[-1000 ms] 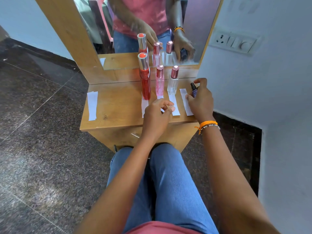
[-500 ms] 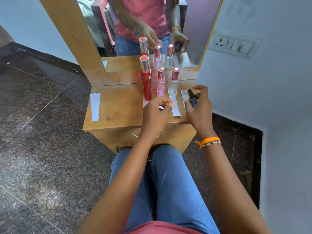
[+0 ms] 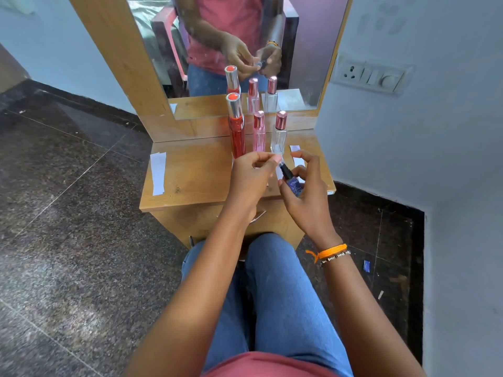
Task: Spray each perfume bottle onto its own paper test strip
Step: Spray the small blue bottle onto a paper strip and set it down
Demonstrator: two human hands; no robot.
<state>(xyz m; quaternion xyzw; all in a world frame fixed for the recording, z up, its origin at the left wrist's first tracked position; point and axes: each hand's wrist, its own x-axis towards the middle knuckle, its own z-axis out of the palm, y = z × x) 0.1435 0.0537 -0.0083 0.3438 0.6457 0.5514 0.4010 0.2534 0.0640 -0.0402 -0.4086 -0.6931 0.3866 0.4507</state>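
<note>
Fingers of your right hand (image 3: 304,197) wrap the small blue glass perfume bottle (image 3: 292,185), lifted clear of the wooden dressing table (image 3: 190,175); your left hand (image 3: 251,176) pinches at its black nozzle, seemingly pulling the cap, so spraying comes next.

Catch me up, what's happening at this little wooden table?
A seated person is testing perfumes. The right hand grips a small blue spray bottle with a black nozzle, lifted off the wooden table. The left hand pinches something small beside the nozzle, possibly its cap. The tall red bottle, pink bottle and clear bottle stand capped behind white paper strips.
</note>
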